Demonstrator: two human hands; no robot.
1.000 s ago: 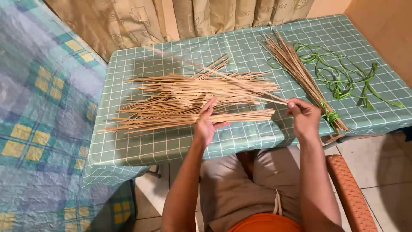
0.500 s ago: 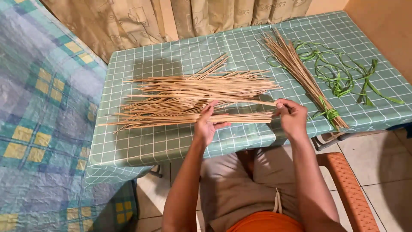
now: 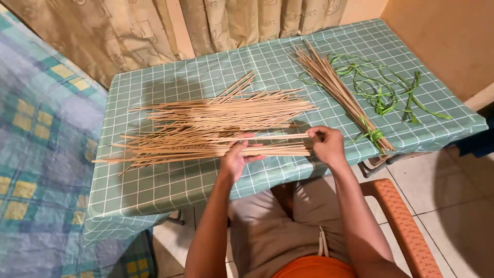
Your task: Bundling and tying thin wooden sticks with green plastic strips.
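Green checked table [image 3: 170,185], loose stick pile [image 3: 206,128] under left hand [image 3: 234,159], right hand [image 3: 325,145] at its end
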